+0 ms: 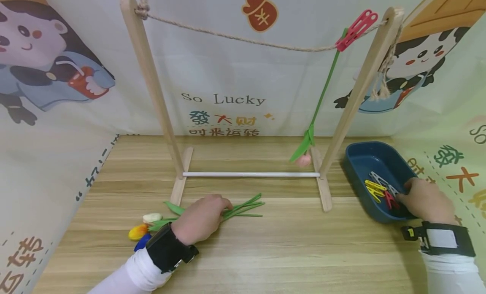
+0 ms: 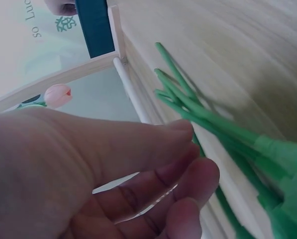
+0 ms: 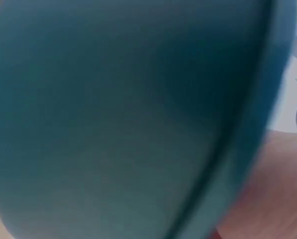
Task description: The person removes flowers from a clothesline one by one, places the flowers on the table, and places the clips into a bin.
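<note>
My left hand (image 1: pixel 201 218) is over the green stems (image 1: pixel 243 207) of several artificial tulips lying on the table. In the left wrist view its thumb and fingers are bent together beside the stems (image 2: pixel 213 122); whether they pinch one is unclear. White (image 1: pixel 152 218), yellow-orange (image 1: pixel 138 232) and blue (image 1: pixel 142 242) tulip heads lie to its left. My right hand (image 1: pixel 430 201) reaches into a blue basin (image 1: pixel 360 152), its fingertips at red (image 1: pixel 391 200), yellow (image 1: pixel 373 188) and pale (image 1: pixel 381 180) clothespins. Its grip is hidden; the basin's wall fills the right wrist view.
A wooden frame (image 1: pixel 153 83) stands behind the hands, with a white bar (image 1: pixel 250 174) low across it. From its sagging rope (image 1: pixel 243 40) a pink tulip (image 1: pixel 303 160) hangs head down, clipped by a red clothespin (image 1: pixel 357 30). Printed cloth walls (image 1: pixel 224 74) enclose the table.
</note>
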The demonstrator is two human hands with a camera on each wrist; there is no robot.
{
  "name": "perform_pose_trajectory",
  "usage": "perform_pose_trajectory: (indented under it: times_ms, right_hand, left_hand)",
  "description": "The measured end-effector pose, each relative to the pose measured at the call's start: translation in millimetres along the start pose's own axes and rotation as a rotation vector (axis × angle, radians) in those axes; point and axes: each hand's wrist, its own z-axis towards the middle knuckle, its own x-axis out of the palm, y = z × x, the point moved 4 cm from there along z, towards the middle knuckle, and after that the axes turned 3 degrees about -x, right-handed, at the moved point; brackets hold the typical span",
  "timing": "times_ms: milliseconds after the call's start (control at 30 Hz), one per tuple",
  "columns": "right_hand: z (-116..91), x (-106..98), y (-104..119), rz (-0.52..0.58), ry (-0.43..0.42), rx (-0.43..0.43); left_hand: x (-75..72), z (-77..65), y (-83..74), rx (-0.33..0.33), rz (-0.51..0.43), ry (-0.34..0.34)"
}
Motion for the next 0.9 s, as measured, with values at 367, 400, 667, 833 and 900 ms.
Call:
perform_pose_trajectory:
  times_ms: [367,400,667,833,900]
  right_hand:
    - [-5,-26,24,-0.03,-0.118,-0.069]
    - [-7,-31,28,-0.03,-0.121,-0.065]
    - [-23,-72,66,-0.054,-0.265,-0.132]
    - [-30,-106,98,-0.039,-0.366,-0.214]
    - [-32,-121,111,-0.032,-0.39,-0.237]
  left_hand:
    - [-25.8,-2.4,-10.1,0.012,-0.015,-0.009]
    - [-29.0,-2.2,-11.3,0.015,-0.019,-0.007]
    - [-51.7,5.4,-18.5,0.048,-0.021,-0.025]
    - [-67.5,15.3,-29.8,0.124,-0.033,-0.139]
    - [-74.1,20.5,-36.2,0.148,-0.06,-0.185]
